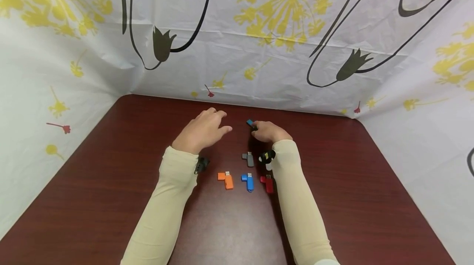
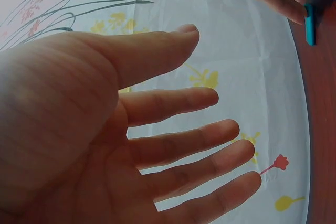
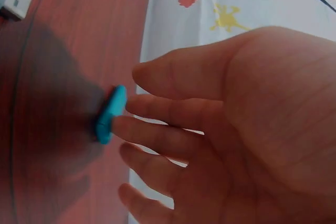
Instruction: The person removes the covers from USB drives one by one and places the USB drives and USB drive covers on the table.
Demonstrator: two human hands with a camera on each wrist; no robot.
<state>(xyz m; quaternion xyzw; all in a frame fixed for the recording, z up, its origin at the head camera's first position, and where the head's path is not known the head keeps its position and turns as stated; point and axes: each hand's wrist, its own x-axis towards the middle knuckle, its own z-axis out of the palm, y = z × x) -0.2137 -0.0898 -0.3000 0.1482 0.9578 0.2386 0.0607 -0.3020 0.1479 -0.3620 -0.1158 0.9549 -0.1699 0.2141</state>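
Observation:
A teal USB stick (image 3: 111, 114) lies near the back of the dark red table. My right hand (image 1: 269, 131) is at it, fingertips right against its side, the thumb apart from it in the right wrist view. My left hand (image 1: 205, 129) hovers to the left, holding nothing, its fingers (image 2: 178, 135) spread and straight. Closer to me are a grey USB stick (image 1: 250, 159), an orange one (image 1: 228, 181), a blue one (image 1: 249, 182) and a red one (image 1: 269, 184), each with a small matching piece at its upper left. The right forearm partly hides a white item (image 1: 268, 166).
The dark red table (image 1: 111, 166) has rounded back corners. White sheeting (image 1: 222, 59) with yellow, red and dark plant prints surrounds its back and sides. A dark wrist device (image 1: 201, 165) sits on the left sleeve, and another (image 1: 267, 156) on the right.

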